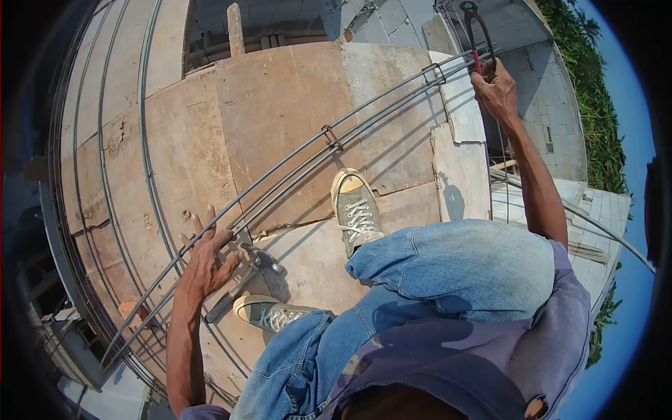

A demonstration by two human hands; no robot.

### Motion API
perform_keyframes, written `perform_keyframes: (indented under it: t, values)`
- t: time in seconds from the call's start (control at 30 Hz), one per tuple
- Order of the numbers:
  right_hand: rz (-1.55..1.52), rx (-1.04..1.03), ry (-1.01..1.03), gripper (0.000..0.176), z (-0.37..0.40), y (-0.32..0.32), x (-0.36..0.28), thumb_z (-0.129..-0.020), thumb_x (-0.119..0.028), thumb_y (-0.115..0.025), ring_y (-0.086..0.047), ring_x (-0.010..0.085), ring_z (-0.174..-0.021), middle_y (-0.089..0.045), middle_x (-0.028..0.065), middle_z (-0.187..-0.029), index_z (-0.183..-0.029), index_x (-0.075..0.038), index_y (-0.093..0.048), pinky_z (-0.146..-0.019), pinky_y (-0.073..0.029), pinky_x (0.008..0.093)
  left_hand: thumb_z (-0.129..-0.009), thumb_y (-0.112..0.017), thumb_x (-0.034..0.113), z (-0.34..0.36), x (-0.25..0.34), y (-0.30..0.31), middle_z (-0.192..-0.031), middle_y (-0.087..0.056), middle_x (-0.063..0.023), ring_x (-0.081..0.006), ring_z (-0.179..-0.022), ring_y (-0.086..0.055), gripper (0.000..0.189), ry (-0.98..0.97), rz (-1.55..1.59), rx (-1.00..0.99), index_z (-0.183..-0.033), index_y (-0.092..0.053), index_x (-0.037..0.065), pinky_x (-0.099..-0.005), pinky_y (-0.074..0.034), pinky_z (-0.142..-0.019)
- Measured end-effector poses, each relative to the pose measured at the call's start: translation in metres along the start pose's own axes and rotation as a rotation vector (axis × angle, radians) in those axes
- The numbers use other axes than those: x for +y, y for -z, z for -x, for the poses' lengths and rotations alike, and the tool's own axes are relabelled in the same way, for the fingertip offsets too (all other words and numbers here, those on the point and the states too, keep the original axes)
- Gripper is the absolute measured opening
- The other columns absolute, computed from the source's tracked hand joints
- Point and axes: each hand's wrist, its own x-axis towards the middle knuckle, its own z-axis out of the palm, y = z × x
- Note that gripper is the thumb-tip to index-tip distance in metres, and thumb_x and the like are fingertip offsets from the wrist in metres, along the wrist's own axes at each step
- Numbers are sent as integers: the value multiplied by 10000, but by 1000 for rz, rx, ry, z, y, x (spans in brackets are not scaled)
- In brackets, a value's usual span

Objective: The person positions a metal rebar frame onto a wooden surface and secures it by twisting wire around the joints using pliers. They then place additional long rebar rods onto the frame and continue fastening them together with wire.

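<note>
My right hand point(495, 91) is closed around the handles of a pair of pincers point(479, 31), one handle red, with the dark jaws pointing up. It is beside the far end of a long cage of steel reinforcing bars point(280, 168), which runs diagonally across the boards. Small bent stirrups point(330, 136) link these bars. My left hand point(204, 264) rests at the bars' nearer left stretch, fingers spread and thumb apart, touching them without a visible grip. Just right of it a hammer point(260, 259) lies on the boards, its dark handle slanting down left.
I crouch on plywood boards point(280, 98), with my shoes point(355, 203) close to the bars. More loose bars point(145, 105) lie at left. A board edge borders an opening point(266, 21) at the top. Block walls point(553, 105) and a drop show at right.
</note>
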Motion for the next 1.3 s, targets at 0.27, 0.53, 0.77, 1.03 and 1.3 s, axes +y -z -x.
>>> perform_keyframes:
  t: [0.27, 0.53, 0.77, 1.03, 1.3]
  values:
    - [171, -228, -34, 237, 20, 7, 52, -774, -167, -650, -664, 263, -642, -629, 186, -725, -890, 8, -541, -615, -527, 389, -798, -696, 330, -1, -15, -10, -1003, -585, -250, -439, -991, -576, 440, -1, -230, 33, -1056, -615, -18, -510, -413, -942]
    - [883, -539, 325, 275, -13, 17, 46, -760, -182, -641, -652, 412, -781, -667, 199, -806, -982, -30, -583, -674, -521, 475, -770, -716, 278, 3, -17, -11, -1205, -555, -333, -454, -1109, -574, 448, -40, -153, 48, -1072, -614, -37, -468, -470, -915]
    - [604, -296, 173, 293, -12, 19, 58, -733, -181, -653, -644, 404, -799, -668, 176, -842, -976, -42, -566, -698, -516, 482, -763, -723, 282, -6, 19, 10, -1293, -505, -316, -504, -1275, -424, 433, 124, 41, -70, -1077, -624, 0, -595, -283, -1078]
    - [-114, -211, -261, 256, 53, -32, 103, -764, -166, -626, -601, 166, -580, -581, 114, -747, -923, 12, -532, -474, -459, 300, -774, -720, 293, -11, 27, 19, -1312, -516, -292, -476, -1304, -408, 470, 124, -38, -95, -1088, -598, -34, -523, -377, -1038]
    - [36, -265, -448, 336, 193, -138, 164, -766, -234, -684, -637, 334, -862, -638, 205, -866, -957, 20, -572, -805, -504, 460, -868, -681, 301, -21, 21, -16, -847, -656, -236, -376, -770, -664, 393, 89, -42, 68, -1074, -588, -21, -437, -515, -674]
